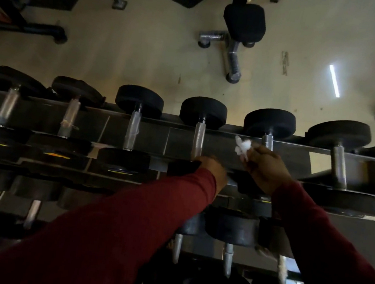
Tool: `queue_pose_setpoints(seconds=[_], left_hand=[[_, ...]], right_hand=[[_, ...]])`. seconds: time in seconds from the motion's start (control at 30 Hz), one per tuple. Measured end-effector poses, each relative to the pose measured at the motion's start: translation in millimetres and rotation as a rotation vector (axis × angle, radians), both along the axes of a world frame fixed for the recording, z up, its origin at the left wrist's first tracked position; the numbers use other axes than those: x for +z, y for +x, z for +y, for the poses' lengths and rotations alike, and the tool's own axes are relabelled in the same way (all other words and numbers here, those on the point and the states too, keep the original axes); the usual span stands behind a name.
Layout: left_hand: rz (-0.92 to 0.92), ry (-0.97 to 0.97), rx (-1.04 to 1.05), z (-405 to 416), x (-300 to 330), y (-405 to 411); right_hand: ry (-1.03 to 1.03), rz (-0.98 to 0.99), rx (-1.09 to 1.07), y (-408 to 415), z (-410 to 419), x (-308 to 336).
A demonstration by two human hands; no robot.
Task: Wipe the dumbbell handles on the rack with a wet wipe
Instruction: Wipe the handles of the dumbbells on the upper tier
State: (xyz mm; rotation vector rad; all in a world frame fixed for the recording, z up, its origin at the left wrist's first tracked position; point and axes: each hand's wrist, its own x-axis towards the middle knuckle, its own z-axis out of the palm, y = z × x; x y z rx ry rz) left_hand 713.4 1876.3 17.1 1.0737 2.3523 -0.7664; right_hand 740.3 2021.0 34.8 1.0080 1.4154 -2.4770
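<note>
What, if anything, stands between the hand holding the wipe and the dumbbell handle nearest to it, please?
Nothing visible does. The right hand pinches the wet wipe just left of the handle of the fifth dumbbell from the left on the top tier, with only a small open gap between them. The left hand rests at the neighbouring dumbbell, clear of that path.

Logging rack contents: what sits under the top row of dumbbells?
Under the top row a lower tier of dumbbells shows black heads and steel handles. Both red sleeves cover its middle; farther down is too dark to tell.

Long dark-red sleeves [125, 228] on both arms.
</note>
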Motion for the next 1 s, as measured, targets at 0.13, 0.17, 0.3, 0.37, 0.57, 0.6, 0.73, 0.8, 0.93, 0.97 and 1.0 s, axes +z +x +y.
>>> queue_pose_setpoints(seconds=[0.13,0.17,0.3,0.37,0.57,0.6,0.73,0.8,0.93,0.97,1.0], left_hand=[[-0.03,-0.038,0.199,23.0,-2.7,1.8],[-0.042,-0.026,0.18,25.4,-3.2,1.2],[-0.081,-0.008,0.153,21.8,6.1,-4.5],[-0.083,0.038,0.172,13.3,16.4,-3.9],[0.022,0.238,-0.1,-24.5,30.9,-7.2],[0.018,0.288,-0.118,-31.0,25.5,-9.9],[0.05,0.477,-0.143,-56.0,2.8,-11.9],[0.03,0.592,-0.091,-61.6,-3.9,-11.4],[-0.017,0.907,0.172,-67.3,-8.4,-10.9],[-0.029,1.051,0.325,-68.1,-12.0,-10.9],[-0.033,1.197,0.526,-67.5,-13.8,-10.2]], right_hand=[[-0.094,0.084,-0.081,1.5,7.9,-11.3],[-0.087,0.104,-0.078,2.0,9.5,-12.1],[-0.028,0.177,-0.049,4.6,6.0,-15.0],[-0.022,0.21,-0.061,7.2,3.4,-14.2],[-0.026,0.207,-0.086,7.5,2.7,-8.5],[-0.029,0.198,-0.088,7.4,2.6,-8.3],[-0.027,0.156,-0.071,7.4,1.2,-4.6],[0.006,0.139,-0.037,6.2,0.0,-3.5],[0.116,0.072,0.035,1.2,-7.5,2.4],[0.109,0.042,0.041,-1.2,-9.6,3.6],[0.082,0.015,0.043,-3.8,-12.8,5.4]])
